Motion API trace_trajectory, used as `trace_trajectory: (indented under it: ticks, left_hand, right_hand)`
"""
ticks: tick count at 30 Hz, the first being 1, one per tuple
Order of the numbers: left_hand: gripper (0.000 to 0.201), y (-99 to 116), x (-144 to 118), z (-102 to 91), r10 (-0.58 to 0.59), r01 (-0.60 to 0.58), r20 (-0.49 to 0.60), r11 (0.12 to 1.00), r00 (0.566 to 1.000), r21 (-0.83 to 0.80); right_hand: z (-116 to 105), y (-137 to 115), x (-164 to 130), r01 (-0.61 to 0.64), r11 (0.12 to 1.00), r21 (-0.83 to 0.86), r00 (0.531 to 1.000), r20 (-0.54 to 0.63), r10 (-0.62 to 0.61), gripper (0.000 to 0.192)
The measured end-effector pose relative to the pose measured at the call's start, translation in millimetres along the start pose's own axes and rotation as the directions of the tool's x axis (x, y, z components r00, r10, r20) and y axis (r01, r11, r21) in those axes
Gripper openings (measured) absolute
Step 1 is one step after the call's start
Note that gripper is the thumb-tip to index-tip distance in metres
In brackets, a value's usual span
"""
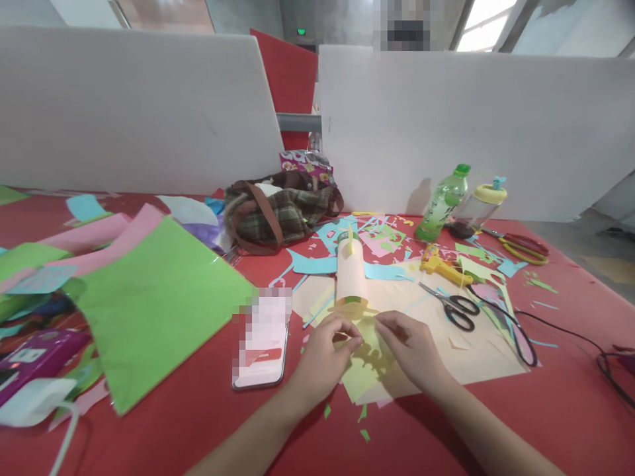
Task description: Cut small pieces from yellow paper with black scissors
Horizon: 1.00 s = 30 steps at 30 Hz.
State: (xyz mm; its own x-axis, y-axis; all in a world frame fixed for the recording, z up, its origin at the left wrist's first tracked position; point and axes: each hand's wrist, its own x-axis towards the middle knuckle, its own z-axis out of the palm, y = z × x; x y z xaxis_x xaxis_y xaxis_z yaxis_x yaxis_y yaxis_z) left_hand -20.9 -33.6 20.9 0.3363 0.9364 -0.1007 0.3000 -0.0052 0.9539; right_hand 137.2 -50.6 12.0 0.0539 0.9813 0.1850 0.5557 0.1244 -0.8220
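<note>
At a red table [163,436] strewn with paper offcuts [387,238], a person works bare hands close together above a pale yellow sheet [358,389]. The left hand [327,344] curls, thumb and forefinger tips nearly meeting; the right hand [409,340] draws its fingertips together beside it. Whether either grips a thin piece cannot be told. A cream paper cylinder [351,274], green at both ends, sits just beyond the fingers, presumably central so both can reach it. Black-handled scissors [450,307] and a yellow glue gun [446,270] lie rightward, likely kept handy; a lit phone [265,344] lies face up at left, apparently for glancing at.
</note>
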Motion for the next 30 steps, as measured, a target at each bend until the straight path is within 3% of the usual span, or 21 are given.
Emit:
trace_trajectory:
  ticks: [5, 12, 17, 24, 30]
  left_hand:
    - [0.006, -0.7, 0.0, 2.2, 0.006, -0.006, -0.054, 1.000, 0.999, 0.012]
    - [0.007, 0.5, -2.2, 3.3, -0.018, 0.019, 0.058, 1.000, 0.998, -0.018]
    - [0.002, -3.3, -3.0, 4.9, 0.029, -0.029, -0.007, 0.997, 1.000, -0.078]
    - [0.027, -5.6, -4.2, 7.7, -0.003, -0.002, -0.066, 0.998, 0.998, -0.069]
    - [0.024, -5.2, -3.5, 7.1, -0.058, 0.058, -0.012, 0.997, 0.998, -0.060]
  right_hand:
    - [3.9, 2.6, -4.1, -0.005, 1.000, 0.017, 1.000, -0.003, 0.005, 0.013]
    - [5.9, 0.1, -5.8, -0.016, 0.997, 0.081, 1.000, 0.028, 0.014, 0.011]
    - [6.1, -3.4, -5.4, -0.104, 0.977, 0.185, 0.993, 0.069, 0.092, 0.012]
    - [6.9, -7.7, -4.9, -0.226, 0.918, 0.325, 0.968, 0.184, 0.173, 0.021]
    - [6.4, -7.0, -4.8, -0.202, 0.937, 0.286, 0.968, 0.203, 0.146, 0.021]
